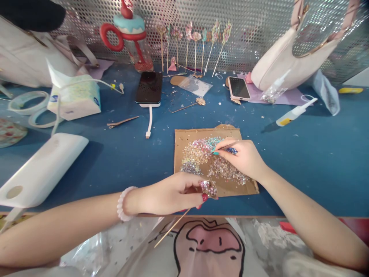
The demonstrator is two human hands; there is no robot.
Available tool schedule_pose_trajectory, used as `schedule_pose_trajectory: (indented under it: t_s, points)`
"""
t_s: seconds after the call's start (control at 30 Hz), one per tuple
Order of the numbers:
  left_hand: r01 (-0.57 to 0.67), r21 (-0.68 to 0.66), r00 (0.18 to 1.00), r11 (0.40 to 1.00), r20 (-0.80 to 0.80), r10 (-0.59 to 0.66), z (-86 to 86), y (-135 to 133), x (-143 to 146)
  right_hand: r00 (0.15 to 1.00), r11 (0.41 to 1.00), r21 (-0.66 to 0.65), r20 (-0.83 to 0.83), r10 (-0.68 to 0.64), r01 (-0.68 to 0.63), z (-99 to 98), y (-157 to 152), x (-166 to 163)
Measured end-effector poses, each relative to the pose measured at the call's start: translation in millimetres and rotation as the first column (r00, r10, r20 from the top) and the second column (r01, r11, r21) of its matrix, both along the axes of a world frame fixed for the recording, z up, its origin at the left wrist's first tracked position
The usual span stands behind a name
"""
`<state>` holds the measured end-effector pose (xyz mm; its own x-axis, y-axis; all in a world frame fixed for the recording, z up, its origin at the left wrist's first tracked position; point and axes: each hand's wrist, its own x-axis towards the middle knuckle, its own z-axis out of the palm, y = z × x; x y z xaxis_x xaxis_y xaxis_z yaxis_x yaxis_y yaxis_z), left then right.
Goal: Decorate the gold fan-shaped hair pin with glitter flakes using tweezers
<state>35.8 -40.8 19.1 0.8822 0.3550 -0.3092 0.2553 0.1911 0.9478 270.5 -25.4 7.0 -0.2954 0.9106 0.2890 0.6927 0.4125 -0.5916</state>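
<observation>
My left hand [170,194] is closed on an ornament stick, holding it at the front edge of the table. The sparkling, gem-covered ornament [209,188] shows at its fingertips, and the thin wooden stick [173,227] slants down below the palm. Over a cardboard sheet [180,134], my right hand [245,157] pinches slim tweezers [229,146], their tip low among small shiny gems. Loose gems [198,150] lie on the cardboard in patches of pink, yellow, turquoise, grey and blue. Some are hidden by the right hand.
Behind the cardboard lie a black phone [149,87], a white-framed phone [239,88], another pair of tweezers [122,122] and a glue bottle [295,112]. Several finished ornament sticks [195,38] stand at the mesh back wall. At left are a tissue pack [76,98] and a white device [43,169].
</observation>
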Motion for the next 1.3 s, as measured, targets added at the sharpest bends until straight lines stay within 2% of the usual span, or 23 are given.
schedule_pose_trajectory:
  t_s: [0.1,0.2,0.4,0.63,0.87,1.1,1.3]
  points:
    - [-0.057,-0.096,0.998,0.994,-0.015,0.056,2.3,1,2,1.0,1.0,-0.003,-0.012,0.006,-0.006,1.2,-1,1]
    - [-0.096,-0.136,0.995,0.986,-0.025,0.094,2.6,2,3,0.999,0.999,-0.003,-0.022,0.044,-0.044,3.3,-4,0]
    - [-0.146,-0.117,0.989,0.982,0.012,0.149,2.9,3,1,0.976,0.975,0.055,-0.001,0.216,-0.216,6.3,-8,-1]
    - [-0.325,-0.15,0.934,0.934,0.104,0.342,-4.2,6,-2,0.93,0.928,0.054,0.006,0.368,-0.367,5.5,-8,-2]
    - [-0.282,-0.049,0.959,0.958,0.025,0.283,-1.2,8,-3,0.915,0.915,0.009,0.028,0.402,-0.402,5.3,-9,-1]
    - [-0.288,-0.075,0.957,0.955,-0.007,0.289,7.7,7,-4,0.911,0.912,0.004,0.047,0.409,-0.409,4.1,-11,0]
    - [-0.296,0.036,0.955,0.955,0.047,0.294,1.5,15,-9,0.923,0.923,-0.005,0.029,0.385,-0.385,2.0,-9,-2]
